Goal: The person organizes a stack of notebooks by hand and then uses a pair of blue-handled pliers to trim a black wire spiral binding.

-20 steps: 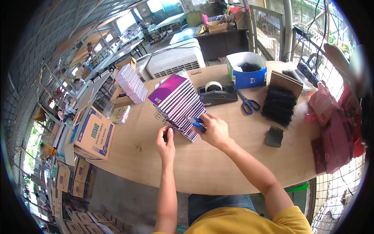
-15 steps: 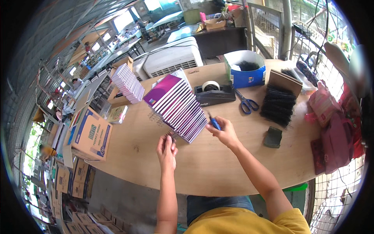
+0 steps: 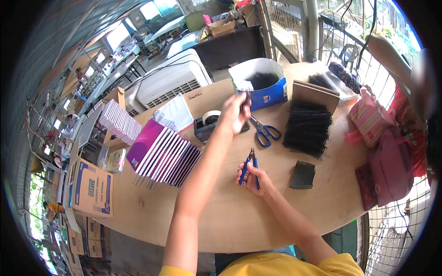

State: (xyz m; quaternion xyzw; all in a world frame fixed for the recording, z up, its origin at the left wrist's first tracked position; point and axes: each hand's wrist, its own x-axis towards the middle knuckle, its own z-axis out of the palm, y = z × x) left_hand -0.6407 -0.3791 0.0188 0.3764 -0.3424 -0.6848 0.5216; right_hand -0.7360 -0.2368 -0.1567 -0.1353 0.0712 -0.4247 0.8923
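My left hand (image 3: 235,114) is stretched forward to the front left of a blue-and-white carton (image 3: 269,97) with black coils (image 3: 263,81) inside. Its fingers are curled and a little blurred around something dark that I cannot make out. In my right hand (image 3: 254,179), low over the table, is a pair of blue-handled wire cutters (image 3: 251,168), jaws pointing away from me. To the left of my left forearm, a stack of purple-covered notebooks (image 3: 163,154) stands on the table, coil bindings showing at its near left side.
Blue-handled scissors (image 3: 266,134) lie beside a black tape dispenser (image 3: 202,132). Right of them are a pile of black coils (image 3: 307,129), a dark block (image 3: 302,175) and a maroon bag (image 3: 391,165). At the left stand another notebook stack (image 3: 120,122) and a cardboard box (image 3: 93,187).
My left hand has gone from the notebook stack forward and right to the carton. My right hand has drawn back toward me with the wire cutters, and the view has shifted right.
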